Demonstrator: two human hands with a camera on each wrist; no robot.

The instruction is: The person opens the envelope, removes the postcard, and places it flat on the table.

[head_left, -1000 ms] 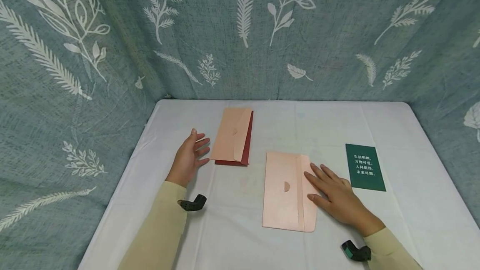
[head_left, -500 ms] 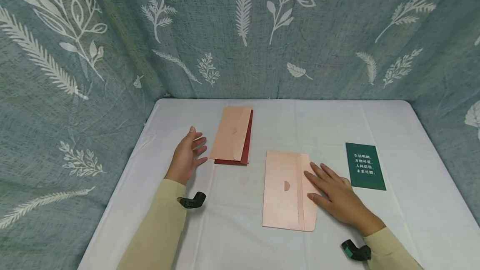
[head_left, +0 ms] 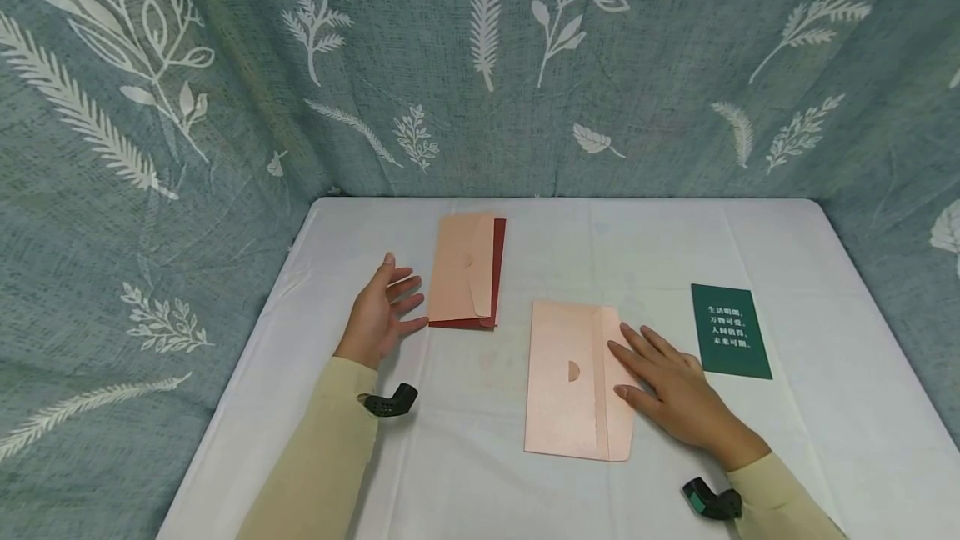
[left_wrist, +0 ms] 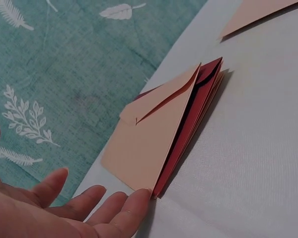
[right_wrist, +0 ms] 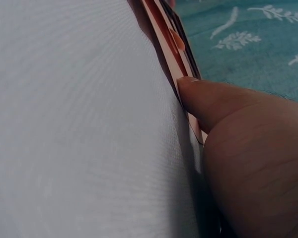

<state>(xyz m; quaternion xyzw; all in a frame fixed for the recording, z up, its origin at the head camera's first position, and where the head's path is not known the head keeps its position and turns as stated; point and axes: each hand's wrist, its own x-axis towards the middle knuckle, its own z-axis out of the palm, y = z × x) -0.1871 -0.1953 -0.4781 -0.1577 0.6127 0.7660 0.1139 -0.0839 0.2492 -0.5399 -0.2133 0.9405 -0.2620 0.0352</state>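
My left hand (head_left: 384,313) is beside the left edge of a small stack, with its fingers extended. A peach envelope (head_left: 461,265) lies on top of the stack, and a dark red envelope (head_left: 498,273) shows along its right side and lower edge. In the left wrist view, the little fingertip (left_wrist: 141,198) is right at the peach envelope's lower corner, and more paper edges show beneath the red one. My right hand (head_left: 671,386) rests its fingertips on the flap of a pale pink envelope (head_left: 562,382), which has a half-round tab near its middle.
A dark green card (head_left: 731,332) with white Chinese characters lies to the right of the right hand. White cloth covers the table (head_left: 465,440). Blue-green curtains (head_left: 420,65) with leaf prints stand behind and at both sides. Each wrist wears a black device (head_left: 390,401).
The left hand has moved slightly right. The peach envelope has shifted right and turned straighter over the red one, leaving a narrower red strip. The right hand has stayed in place.
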